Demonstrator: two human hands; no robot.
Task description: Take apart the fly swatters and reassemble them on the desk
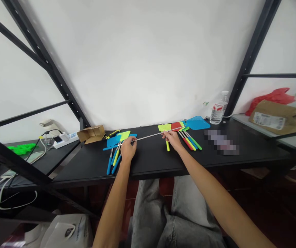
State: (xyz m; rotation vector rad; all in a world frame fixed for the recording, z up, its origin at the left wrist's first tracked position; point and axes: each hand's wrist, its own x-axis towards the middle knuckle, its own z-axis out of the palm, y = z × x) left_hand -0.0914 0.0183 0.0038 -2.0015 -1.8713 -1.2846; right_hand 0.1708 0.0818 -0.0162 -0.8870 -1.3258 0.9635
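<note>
A telescopic fly swatter with a blue handle, a long thin metal rod [149,136] and a blue mesh head [198,123] stretches across the black table. My left hand [128,147] is closed around the rod near the handle. Farther along, my right hand [172,139] pinches the same rod with thumb and fingers. Beside my left hand lie several short swatters with blue and yellow-green heads [114,140]. By my right hand is another group, with yellow-green and red heads [175,126] and coloured handles [193,142]. One yellow handle [167,146] shows just below my right fingers.
An open cardboard box [92,133] and a yellow cutter knife [114,133] are at the back left. A water bottle [218,108] stands at the back right, near a blurred item [221,142]. Black metal posts [57,77] frame the table; a power strip [66,139] lies left.
</note>
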